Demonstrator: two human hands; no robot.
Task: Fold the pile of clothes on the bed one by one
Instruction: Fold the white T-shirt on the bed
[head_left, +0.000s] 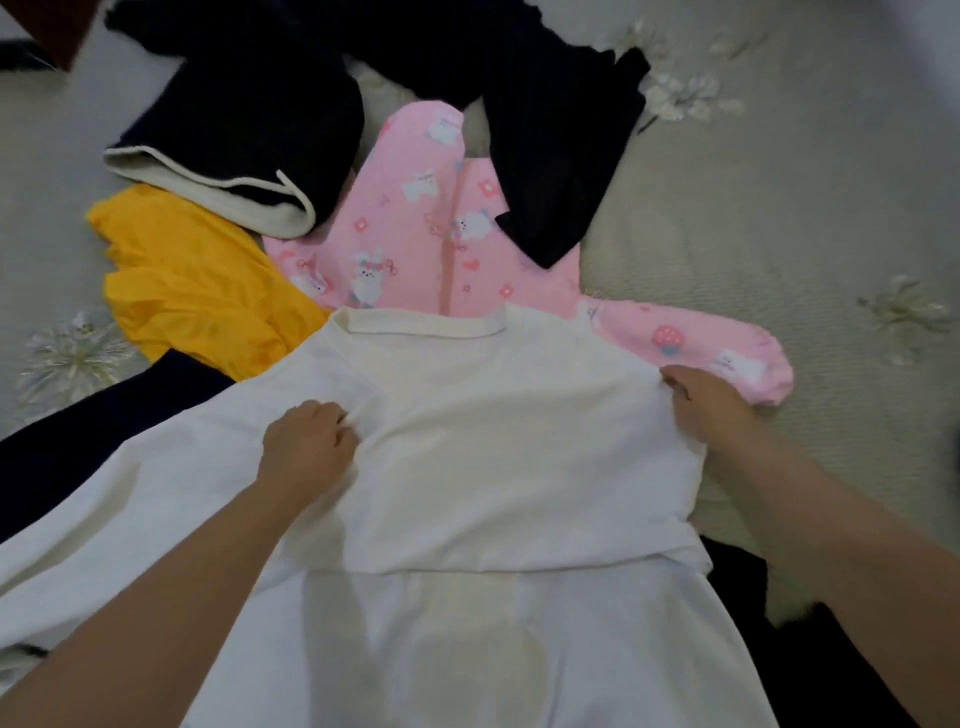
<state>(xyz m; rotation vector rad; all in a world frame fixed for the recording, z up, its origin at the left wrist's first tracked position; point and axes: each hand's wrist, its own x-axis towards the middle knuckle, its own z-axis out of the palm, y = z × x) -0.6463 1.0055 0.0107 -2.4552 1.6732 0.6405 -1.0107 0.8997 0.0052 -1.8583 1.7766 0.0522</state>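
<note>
A white T-shirt lies spread on the bed in front of me, collar away from me. Its right side is folded over the middle, with the sleeve edge running across the chest. My left hand pinches the fabric at the inner edge of that fold, left of centre. My right hand grips the shirt's right shoulder edge. Behind the shirt lies the pile: a pink printed garment, a yellow garment and dark navy clothes.
The bedspread is pale grey-green with embroidered flowers, bare on the right. A navy garment with a cream lining lies at the back left. More dark cloth lies at the left and under the shirt's right side.
</note>
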